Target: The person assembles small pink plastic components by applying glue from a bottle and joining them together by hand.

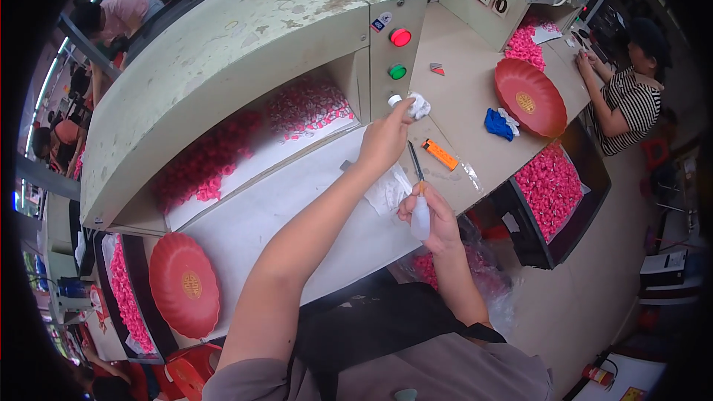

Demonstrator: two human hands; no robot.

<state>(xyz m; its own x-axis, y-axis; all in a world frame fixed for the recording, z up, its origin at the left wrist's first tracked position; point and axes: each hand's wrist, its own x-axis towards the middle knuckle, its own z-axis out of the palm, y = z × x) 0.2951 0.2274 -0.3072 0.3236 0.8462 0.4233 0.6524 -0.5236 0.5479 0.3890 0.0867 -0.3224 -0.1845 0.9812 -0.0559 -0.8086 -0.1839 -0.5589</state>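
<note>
- Bottle (420, 219): small, white, held upright in the right hand (440, 224), low over the near edge of the surface (460, 93). Its thin dark nozzle (414, 160) points up and away.
- Right hand: fingers wrapped around the bottle body.
- Loose white cloth (388, 189) lies on the surface just left of the bottle.
- Red plate (184, 282) sits low on the left, well apart from both hands.
- Left hand (385, 141): arm stretched forward, fingertips pinching a white rag (420, 106) and pressing it against the white knob (394, 100) on the machine's panel.
- Step, as I judge it: wiping or dabbing at the knob, with the bottle kept ready and its tip well short of the panel.
- Next move calls for bringing the nozzle tip up beside the rag or knob, aimed finely and squeezed gently, clear of the green button (398, 72) just above.
- Orange cutter (440, 154) lies right of the nozzle.
- Further right are a blue glove (497, 124) and a second red plate (531, 96).
- Pink pieces (215, 156) are heaped under the machine hood (223, 52).
- Red button (400, 37) is at the top of the panel.
- Another person (631, 100) works at the far right.
</note>
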